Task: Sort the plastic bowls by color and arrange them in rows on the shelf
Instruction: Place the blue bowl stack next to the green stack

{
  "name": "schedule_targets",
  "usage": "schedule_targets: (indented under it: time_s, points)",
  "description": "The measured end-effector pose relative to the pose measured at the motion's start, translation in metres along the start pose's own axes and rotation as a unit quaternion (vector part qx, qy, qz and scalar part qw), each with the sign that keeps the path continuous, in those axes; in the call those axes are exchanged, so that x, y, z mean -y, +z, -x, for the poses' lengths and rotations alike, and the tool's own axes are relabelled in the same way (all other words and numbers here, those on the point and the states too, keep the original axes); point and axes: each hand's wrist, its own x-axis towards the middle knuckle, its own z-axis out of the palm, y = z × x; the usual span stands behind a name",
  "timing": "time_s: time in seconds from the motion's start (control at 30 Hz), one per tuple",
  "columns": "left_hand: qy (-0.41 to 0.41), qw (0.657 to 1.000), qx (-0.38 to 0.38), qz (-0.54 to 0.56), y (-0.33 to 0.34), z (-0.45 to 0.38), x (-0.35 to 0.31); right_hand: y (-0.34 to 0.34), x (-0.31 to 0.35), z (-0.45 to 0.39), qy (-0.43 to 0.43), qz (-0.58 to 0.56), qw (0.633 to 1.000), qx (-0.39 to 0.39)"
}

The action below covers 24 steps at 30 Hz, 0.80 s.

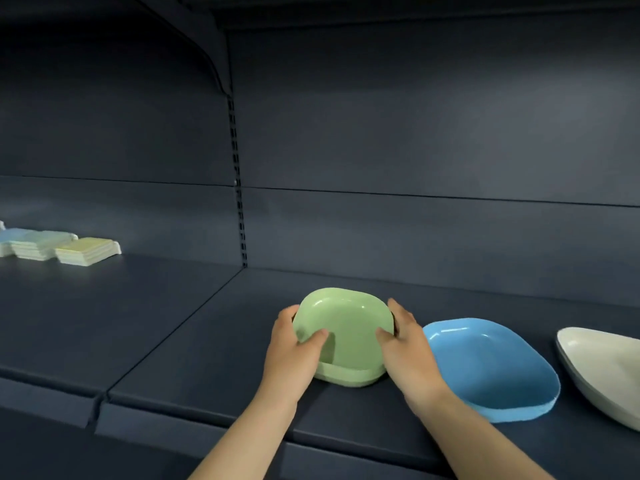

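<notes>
A green plastic bowl sits on the dark shelf, near its front edge. My left hand grips the bowl's left rim, thumb inside and fingers round the outside. On the opposite rim my right hand holds it the same way. Just to the right a blue bowl stands on the shelf, close to my right wrist. A white bowl lies further right, cut off by the frame edge.
Stacks of pale square plates stand at the back left of the neighbouring shelf section. A slotted upright divides the back panels. Another shelf hangs overhead. The shelf's front lip runs below my forearms.
</notes>
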Motion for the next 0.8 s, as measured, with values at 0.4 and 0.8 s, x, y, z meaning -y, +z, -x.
schedule_targets:
  time_s: [0.4,0.8]
  points:
    - [0.021,0.999,0.032,-0.021,0.000,0.002,-0.003,0.001,-0.011,0.000,-0.001,0.062,0.998,-0.009]
    - [0.038,0.997,0.022,-0.060,0.001,-0.001,-0.001,0.003,0.000,0.010,0.009,0.090,0.995,-0.052]
